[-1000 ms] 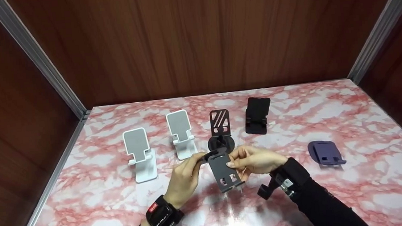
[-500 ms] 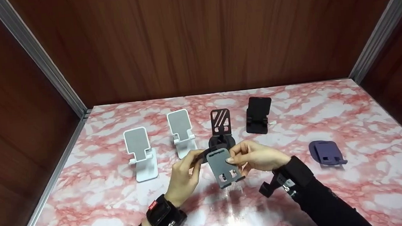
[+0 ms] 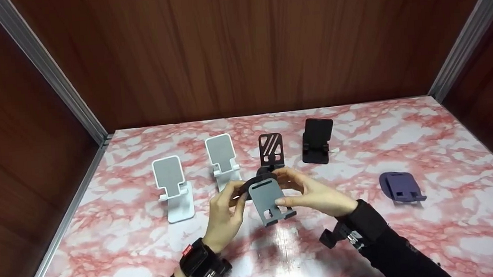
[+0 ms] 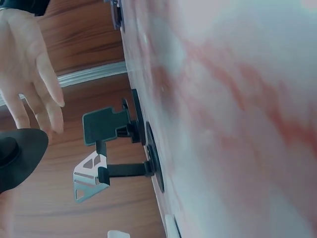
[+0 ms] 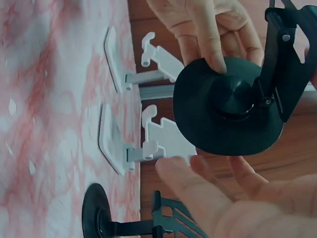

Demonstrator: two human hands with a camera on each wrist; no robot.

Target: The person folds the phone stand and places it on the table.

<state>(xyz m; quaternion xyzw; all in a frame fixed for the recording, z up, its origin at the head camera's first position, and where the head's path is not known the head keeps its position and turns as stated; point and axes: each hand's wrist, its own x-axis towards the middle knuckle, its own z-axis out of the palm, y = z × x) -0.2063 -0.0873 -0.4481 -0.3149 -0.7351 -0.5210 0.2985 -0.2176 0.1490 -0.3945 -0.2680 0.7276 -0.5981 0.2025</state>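
Observation:
A grey folding phone stand with a round black base is held up off the table; its plate [image 3: 266, 198] faces the head camera. My left hand [image 3: 224, 214] grips the base at its left rim. In the right wrist view, the left thumb or finger presses on the base's black disc [image 5: 198, 114]. My right hand [image 3: 316, 195] is around the stand's right side with fingers spread and fairly straight, fingertips close to the disc's rim and thumb overlapping the plate's edge. A black phone stand with slotted plate [image 3: 271, 147] stands just behind, its round base partly hidden.
Two white phone stands [image 3: 180, 206] [image 3: 221, 152] stand at the left. A black phone stand [image 3: 317, 136] is at the back right, and a folded purple stand [image 3: 402, 186] lies farther right. Wooden panels [image 3: 265, 43] enclose the marbled red-and-white table [image 3: 127, 256].
The held phone stand has turned, and its plate has shifted slightly left and up. My right fingers have moved from pinching the plate up toward the base and spread. The left hand keeps its grip.

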